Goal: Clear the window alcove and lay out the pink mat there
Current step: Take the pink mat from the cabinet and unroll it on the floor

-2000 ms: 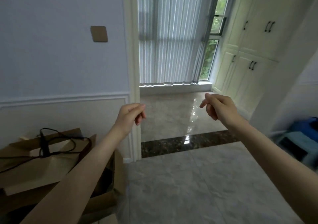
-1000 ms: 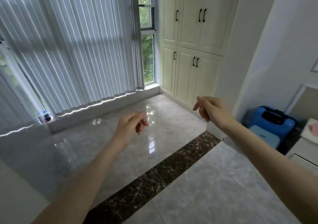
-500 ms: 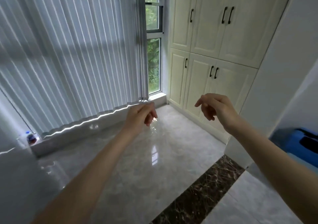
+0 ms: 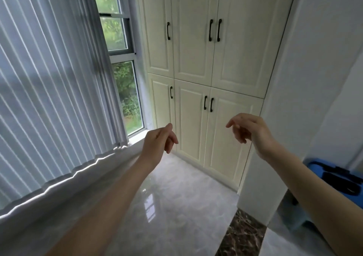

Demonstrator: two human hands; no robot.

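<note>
The window alcove has a glossy grey marble floor (image 4: 176, 206) with nothing lying on the part I see. My left hand (image 4: 159, 140) is raised in front of me with loosely curled fingers and holds nothing. My right hand (image 4: 249, 131) hangs at the same height before the lower cupboard doors, fingers relaxed and drooping, also without anything in it. No pink mat is in view.
Cream cupboards (image 4: 196, 59) with black handles fill the alcove's far wall. Vertical blinds (image 4: 49, 98) cover the window on the left above a low sill (image 4: 68, 196). A dark marble strip (image 4: 241, 236) marks the threshold. A blue case (image 4: 334, 179) stands right of the white pillar (image 4: 275, 137).
My view has swung right and moved into the alcove, from the doorway to the cupboards. Both hands stay raised, holding nothing. The small bottles on the sill have left the view.
</note>
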